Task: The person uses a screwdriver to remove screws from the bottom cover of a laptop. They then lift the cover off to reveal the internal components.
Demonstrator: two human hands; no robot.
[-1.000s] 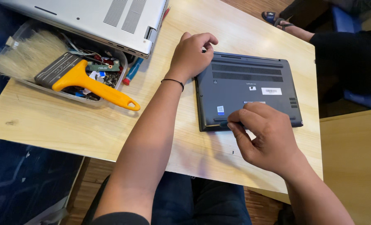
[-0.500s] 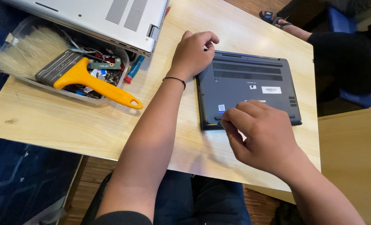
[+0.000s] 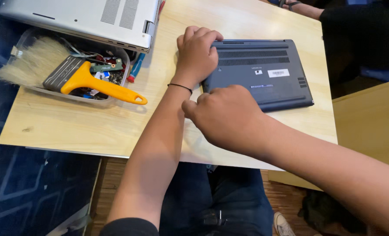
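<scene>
A dark blue laptop lies upside down on the light wooden table, toward its right side, with the vent slots and small labels of the underside facing up. The left hand rests on the laptop's far left corner: the fingers are curled over the edge and the palm presses down on the case, so the hand is closed around that corner. A thin black band circles the left wrist, and the forearm runs straight back toward the body. The right hand sits at the near left corner of the laptop, knuckles up and fingers bent down together onto the front edge; whether anything is pinched between the fingertips cannot be told, since the back of the hand hides them. The right forearm crosses in from the lower right, so the two hands lie close together, one behind the other, along the laptop's left end.

To the left, a clear plastic tray holds a wide paintbrush with a yellow handle, lying over small electronic parts and wires. A silver laptop, also bottom up, overlaps the tray's far edge. Another person's dark sleeve shows at the upper right, beyond the table.
</scene>
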